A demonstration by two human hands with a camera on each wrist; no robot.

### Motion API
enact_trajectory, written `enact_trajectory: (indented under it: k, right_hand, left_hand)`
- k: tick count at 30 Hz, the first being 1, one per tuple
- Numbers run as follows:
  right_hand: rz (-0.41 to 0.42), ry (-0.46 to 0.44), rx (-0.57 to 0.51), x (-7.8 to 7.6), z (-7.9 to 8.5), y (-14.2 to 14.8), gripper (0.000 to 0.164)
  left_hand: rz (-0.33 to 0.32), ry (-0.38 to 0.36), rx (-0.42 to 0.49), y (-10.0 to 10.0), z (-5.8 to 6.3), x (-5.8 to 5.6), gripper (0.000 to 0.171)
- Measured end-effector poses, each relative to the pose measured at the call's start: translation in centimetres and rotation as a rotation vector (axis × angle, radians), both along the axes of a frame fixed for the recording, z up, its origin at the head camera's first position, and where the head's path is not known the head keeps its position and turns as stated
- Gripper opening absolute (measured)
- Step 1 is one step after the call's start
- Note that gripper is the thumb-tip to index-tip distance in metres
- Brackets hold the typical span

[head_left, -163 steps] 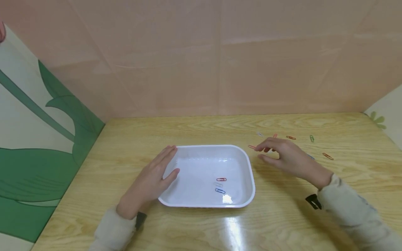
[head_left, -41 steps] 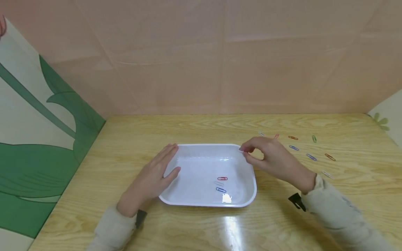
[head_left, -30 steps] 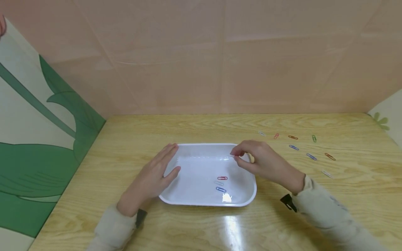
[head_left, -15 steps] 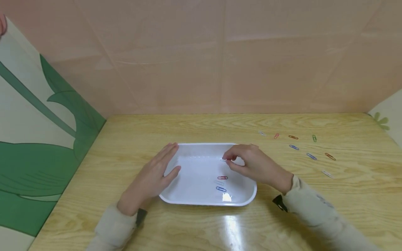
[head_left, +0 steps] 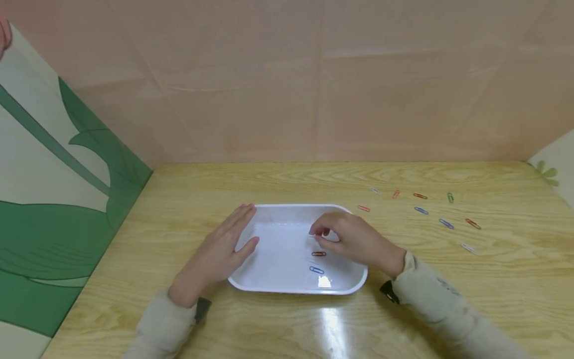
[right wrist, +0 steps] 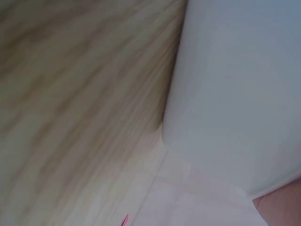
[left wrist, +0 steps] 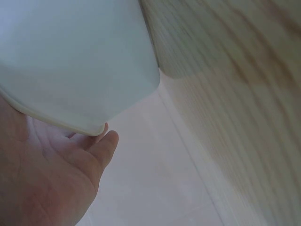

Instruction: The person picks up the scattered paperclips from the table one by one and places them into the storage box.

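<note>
Pale clip [head_left: 311,236] mostly hidden by right hand [head_left: 356,242]. Faint clip [head_left: 313,261] barely readable against white tray [head_left: 278,259]. Left hand [head_left: 216,257] covers part of tray's left rim. Right wrist view: red clip [right wrist: 124,220] cut by bottom edge, right hand by right edge, table [right wrist: 70,103] blurred.

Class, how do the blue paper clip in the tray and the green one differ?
The blue clip lies in the white tray, the green clip on the wooden table. In the head view the blue clip lies mostly crosswise, the green clip points nearly away. Both are paper clips; neither is held.
</note>
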State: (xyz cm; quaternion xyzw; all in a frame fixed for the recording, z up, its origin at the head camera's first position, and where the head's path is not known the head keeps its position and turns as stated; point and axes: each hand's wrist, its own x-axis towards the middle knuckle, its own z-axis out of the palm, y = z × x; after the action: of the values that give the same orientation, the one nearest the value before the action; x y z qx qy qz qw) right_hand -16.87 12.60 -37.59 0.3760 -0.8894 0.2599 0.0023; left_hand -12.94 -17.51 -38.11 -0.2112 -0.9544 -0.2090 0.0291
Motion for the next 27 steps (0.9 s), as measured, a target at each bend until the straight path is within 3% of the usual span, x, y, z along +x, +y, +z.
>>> enact_trajectory:
  k: [7, 17, 27]
  right_hand:
    - [0.040, 0.078, 0.028, -0.06, -0.35, -0.58, 0.007]
    - [-0.002, 0.079, 0.111, 0.18, -0.33, -0.94, 0.008]
    - [-0.006, 0.117, 0.186, 0.30, -0.55, -0.88, 0.015]
  left_hand:
    - [-0.001, 0.002, 0.015, -0.07, 0.20, 0.21, 0.064]
    - [-0.020, 0.043, 0.038, -0.15, 0.04, 0.19, 0.065]
    - [-0.010, 0.014, 0.024, -0.12, 0.19, 0.27, 0.064]
